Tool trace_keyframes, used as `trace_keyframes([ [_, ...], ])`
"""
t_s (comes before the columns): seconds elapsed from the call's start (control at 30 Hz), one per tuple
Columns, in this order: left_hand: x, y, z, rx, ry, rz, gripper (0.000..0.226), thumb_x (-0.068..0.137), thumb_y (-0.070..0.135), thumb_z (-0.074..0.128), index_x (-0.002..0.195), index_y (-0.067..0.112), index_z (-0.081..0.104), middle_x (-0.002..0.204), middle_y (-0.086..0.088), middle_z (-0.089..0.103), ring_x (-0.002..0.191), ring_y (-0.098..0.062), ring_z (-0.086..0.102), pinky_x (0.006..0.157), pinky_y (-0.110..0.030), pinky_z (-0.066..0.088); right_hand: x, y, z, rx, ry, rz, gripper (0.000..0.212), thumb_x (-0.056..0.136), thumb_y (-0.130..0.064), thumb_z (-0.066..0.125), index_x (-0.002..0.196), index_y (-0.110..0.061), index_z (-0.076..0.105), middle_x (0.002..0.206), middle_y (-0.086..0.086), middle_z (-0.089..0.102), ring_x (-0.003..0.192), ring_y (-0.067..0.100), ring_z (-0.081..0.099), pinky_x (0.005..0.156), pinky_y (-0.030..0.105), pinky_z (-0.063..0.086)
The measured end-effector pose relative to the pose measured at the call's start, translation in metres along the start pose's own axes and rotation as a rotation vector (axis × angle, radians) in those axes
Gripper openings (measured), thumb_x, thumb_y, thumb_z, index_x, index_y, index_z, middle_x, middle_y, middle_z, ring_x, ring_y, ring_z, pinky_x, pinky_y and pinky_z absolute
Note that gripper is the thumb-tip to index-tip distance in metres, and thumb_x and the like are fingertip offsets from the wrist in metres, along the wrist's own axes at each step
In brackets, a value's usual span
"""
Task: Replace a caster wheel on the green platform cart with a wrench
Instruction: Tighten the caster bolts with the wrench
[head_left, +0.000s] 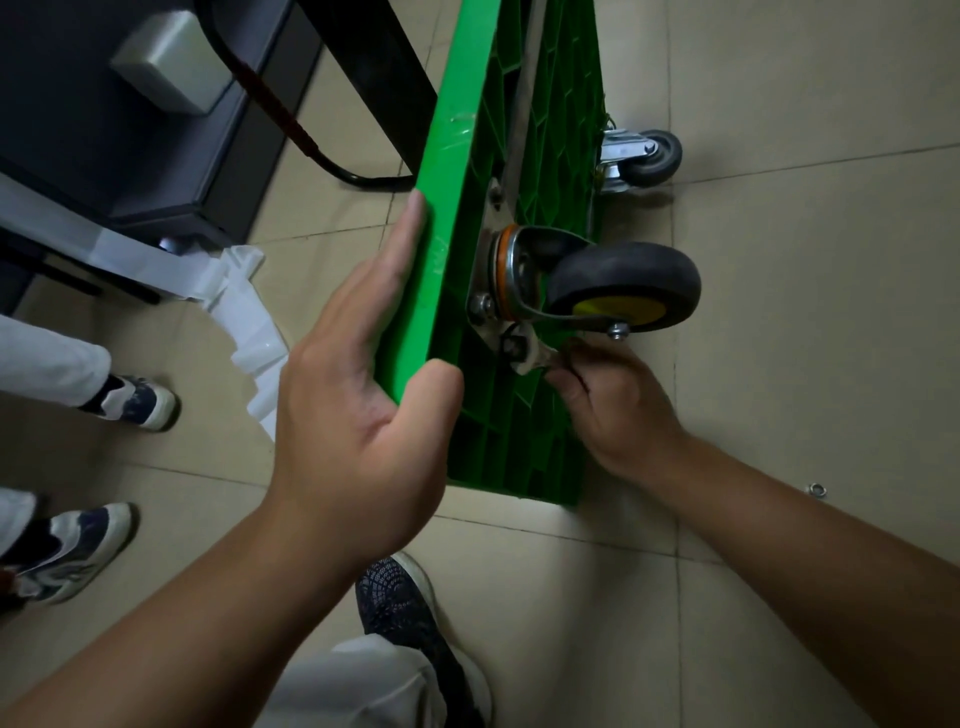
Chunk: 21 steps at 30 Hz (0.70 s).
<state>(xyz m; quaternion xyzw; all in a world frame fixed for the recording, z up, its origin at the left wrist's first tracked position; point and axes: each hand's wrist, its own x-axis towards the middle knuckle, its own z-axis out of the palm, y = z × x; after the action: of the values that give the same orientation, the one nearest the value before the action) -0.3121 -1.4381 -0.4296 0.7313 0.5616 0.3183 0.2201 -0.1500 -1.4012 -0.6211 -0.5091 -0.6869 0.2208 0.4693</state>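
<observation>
The green platform cart (457, 156) stands on its edge on the tiled floor, its ribbed underside facing right. A caster wheel (623, 286) with a black tyre and yellow hub is bolted to the underside near me. My left hand (358, 395) lies on the cart's near corner, fingers straight along its flat face and thumb hooked over the edge. My right hand (618, 410) grips a silver wrench (530, 356) whose head sits on a bolt of the caster's mounting plate. A second, grey caster (644, 158) sits farther along the cart.
A loose nut or washer (815, 490) lies on the floor at right. Another person's shoes (135, 402) stand at left, my own shoe (410, 608) below. Black furniture (156, 130), a black cable (332, 166) and white plastic sheet (249, 312) crowd the upper left.
</observation>
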Motion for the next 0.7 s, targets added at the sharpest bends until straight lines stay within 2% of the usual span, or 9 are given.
trace_keyframes([
  [0.03,0.0,0.0,0.0,0.0,0.005,-0.001,0.085,0.075,0.028,0.047,0.159,0.021,0.038,0.146,0.004,0.058,0.113,-0.031,0.062,0.09,-0.033,0.049,0.004,0.003,0.001,-0.026,-0.024,-0.032,0.061,0.105,-0.049,0.032,0.09,-0.001,0.065,0.086,0.017,0.064,0.082,0.027,0.052,0.068,0.03,0.034],
  [0.1,0.0,0.001,0.0,-0.004,0.009,-0.002,0.085,0.075,0.028,0.047,0.159,0.022,0.038,0.145,0.004,0.059,0.111,-0.03,0.062,0.087,-0.031,0.049,0.009,0.004,-0.001,-0.046,-0.067,-0.071,0.061,0.105,-0.05,0.031,0.094,-0.002,0.067,0.088,0.016,0.067,0.083,0.027,0.055,0.069,0.03,0.035],
  [0.17,0.0,0.001,0.0,-0.007,0.013,0.008,0.084,0.076,0.028,0.046,0.159,0.019,0.038,0.146,0.006,0.058,0.113,-0.018,0.062,0.089,-0.035,0.052,0.007,0.0,-0.004,0.012,-0.134,-0.033,0.055,0.104,-0.049,0.035,0.093,-0.005,0.067,0.08,0.005,0.063,0.079,0.013,0.055,0.064,0.02,0.032],
  [0.23,0.0,0.001,0.0,-0.006,0.022,0.018,0.084,0.076,0.027,0.046,0.159,0.016,0.038,0.148,0.004,0.057,0.122,-0.017,0.06,0.096,-0.042,0.054,-0.002,-0.009,-0.007,0.12,-0.232,0.1,0.048,0.102,-0.05,0.038,0.082,-0.013,0.062,0.065,-0.014,0.05,0.066,-0.003,0.053,0.056,0.014,0.034],
  [0.27,0.0,0.001,0.0,-0.005,0.024,0.017,0.084,0.076,0.026,0.046,0.159,0.017,0.038,0.148,0.004,0.057,0.12,-0.02,0.062,0.095,-0.042,0.054,-0.007,-0.017,-0.008,0.186,-0.278,0.178,0.049,0.101,-0.054,0.035,0.074,-0.018,0.056,0.059,-0.014,0.046,0.06,-0.003,0.052,0.053,0.014,0.034],
  [0.37,0.001,0.0,0.001,-0.022,0.027,0.004,0.084,0.075,0.025,0.047,0.159,0.021,0.039,0.146,0.007,0.059,0.099,-0.013,0.06,0.082,-0.032,0.049,-0.021,-0.046,-0.013,0.338,-0.33,0.367,0.057,0.095,-0.066,0.029,0.062,-0.023,0.046,0.052,-0.009,0.046,0.049,0.007,0.047,0.051,0.032,0.038],
  [0.47,0.001,0.0,0.001,-0.003,0.035,0.006,0.085,0.074,0.026,0.047,0.158,0.02,0.04,0.147,0.003,0.058,0.112,-0.01,0.058,0.09,-0.033,0.049,-0.029,-0.079,-0.015,0.564,-0.35,0.579,0.069,0.096,-0.069,0.032,0.062,-0.011,0.048,0.051,0.003,0.047,0.049,0.029,0.05,0.047,0.042,0.045],
  [0.57,0.001,0.002,0.001,0.014,0.041,0.017,0.084,0.074,0.023,0.047,0.158,0.016,0.04,0.15,0.002,0.056,0.131,-0.013,0.057,0.103,-0.037,0.05,-0.03,-0.108,-0.015,0.787,-0.31,0.737,0.073,0.094,-0.073,0.036,0.061,-0.008,0.045,0.052,0.008,0.038,0.048,0.024,0.039,0.048,0.04,0.033],
  [0.7,0.002,0.001,-0.001,0.016,0.019,0.025,0.085,0.075,0.025,0.047,0.159,0.017,0.039,0.145,0.006,0.059,0.123,-0.009,0.058,0.094,-0.029,0.048,-0.048,-0.119,-0.018,0.785,-0.262,0.75,0.069,0.094,-0.073,0.036,0.053,-0.018,0.037,0.048,0.003,0.032,0.045,0.021,0.031,0.048,0.038,0.025],
])
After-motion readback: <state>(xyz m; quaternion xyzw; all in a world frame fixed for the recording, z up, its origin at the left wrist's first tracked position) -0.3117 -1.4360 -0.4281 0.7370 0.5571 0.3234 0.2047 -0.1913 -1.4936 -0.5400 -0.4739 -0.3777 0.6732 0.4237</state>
